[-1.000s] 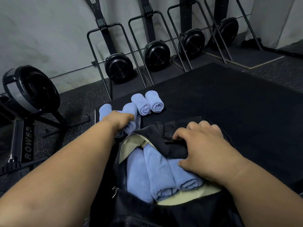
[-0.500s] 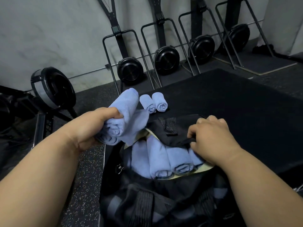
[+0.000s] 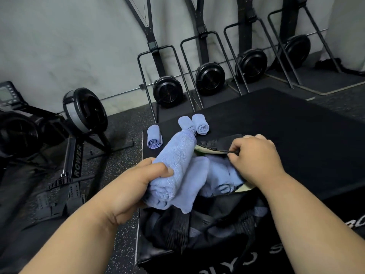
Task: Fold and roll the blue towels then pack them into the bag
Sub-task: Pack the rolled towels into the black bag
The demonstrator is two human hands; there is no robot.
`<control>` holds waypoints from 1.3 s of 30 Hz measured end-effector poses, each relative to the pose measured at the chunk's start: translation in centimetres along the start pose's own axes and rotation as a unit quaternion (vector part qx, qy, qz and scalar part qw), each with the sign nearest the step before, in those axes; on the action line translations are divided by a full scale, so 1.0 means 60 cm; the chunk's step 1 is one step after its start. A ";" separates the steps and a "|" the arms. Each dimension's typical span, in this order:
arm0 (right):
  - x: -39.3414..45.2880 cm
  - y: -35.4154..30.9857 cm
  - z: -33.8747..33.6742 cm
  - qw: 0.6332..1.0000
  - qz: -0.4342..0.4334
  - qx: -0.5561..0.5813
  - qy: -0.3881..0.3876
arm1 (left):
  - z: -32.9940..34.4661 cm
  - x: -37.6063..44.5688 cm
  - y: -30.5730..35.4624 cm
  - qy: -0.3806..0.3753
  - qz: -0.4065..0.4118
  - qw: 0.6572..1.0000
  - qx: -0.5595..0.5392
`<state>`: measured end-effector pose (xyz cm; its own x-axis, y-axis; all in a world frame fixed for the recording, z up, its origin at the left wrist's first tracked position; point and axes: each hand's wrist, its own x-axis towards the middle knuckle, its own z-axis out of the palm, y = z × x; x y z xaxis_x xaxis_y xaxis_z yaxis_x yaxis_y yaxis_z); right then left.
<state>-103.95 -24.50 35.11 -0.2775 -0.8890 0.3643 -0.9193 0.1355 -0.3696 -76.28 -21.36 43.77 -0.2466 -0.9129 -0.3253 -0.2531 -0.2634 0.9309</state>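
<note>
Over a black duffel bag (image 3: 197, 230) set on a dark gym mat (image 3: 296, 135), the head camera showed a person's left hand (image 3: 126, 186) clenched around two rolled blue towels (image 3: 177, 171), held just above the opening, apparently so they could drop in beside the rolls already packed (image 3: 221, 175). The right hand (image 3: 254, 157) pinched the zippered flap (image 3: 221, 144) and held it back, probably to keep the mouth wide and the pale lining exposed. Three more rolled towels waited on the mat beyond the bag: one (image 3: 155, 136) near the mat's left corner and a touching pair (image 3: 195, 125) farther back. The packed rolls filled much of the visible opening, so space looked tight, and the flap could fall across it if let go. Rowing machines (image 3: 83, 113) and upright trainers (image 3: 167, 91) lined the wall behind.
</note>
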 end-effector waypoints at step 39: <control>-0.002 0.027 -0.020 0.987 0.002 0.109 0.120 | 0.107 0.138 -0.046 0.029 0.048 0.994 0.091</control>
<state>-105.75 -23.68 35.49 -0.3641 -0.7554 0.5448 -0.8435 0.0194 -0.5368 -83.61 -26.21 37.45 -0.2251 -0.9486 -0.2225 -0.3972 -0.1191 0.9100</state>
